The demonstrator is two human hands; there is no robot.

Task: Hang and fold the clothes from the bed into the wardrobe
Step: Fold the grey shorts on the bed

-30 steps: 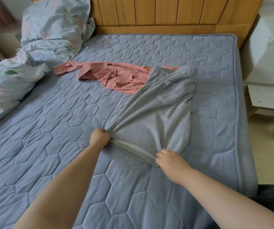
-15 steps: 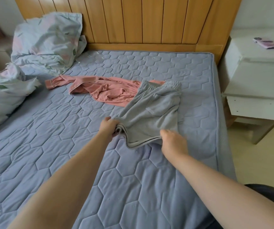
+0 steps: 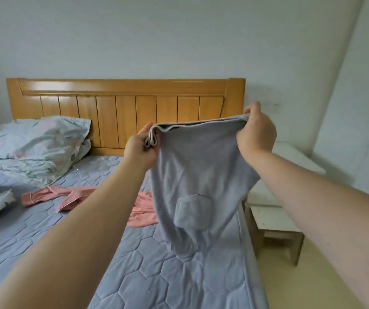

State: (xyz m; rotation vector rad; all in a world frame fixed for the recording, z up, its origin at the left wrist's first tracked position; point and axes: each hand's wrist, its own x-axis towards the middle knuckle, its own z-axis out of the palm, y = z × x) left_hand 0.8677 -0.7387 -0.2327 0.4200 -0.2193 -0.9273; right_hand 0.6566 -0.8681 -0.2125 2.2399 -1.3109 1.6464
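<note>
both hands gripping grey shorts, lifted

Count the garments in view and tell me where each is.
2. The gray pants hang from the left hand and right hand, over the mattress; the pink garment lies on the mattress. The bedding may hide more.

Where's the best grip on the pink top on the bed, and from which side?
Likely the raised fold beside its outstretched sleeve, pinched from above: the pink top lies flat and crumpled on the mattress, with no edge hanging free. Its middle is hidden behind the left forearm, so the collar cannot be placed.
</note>
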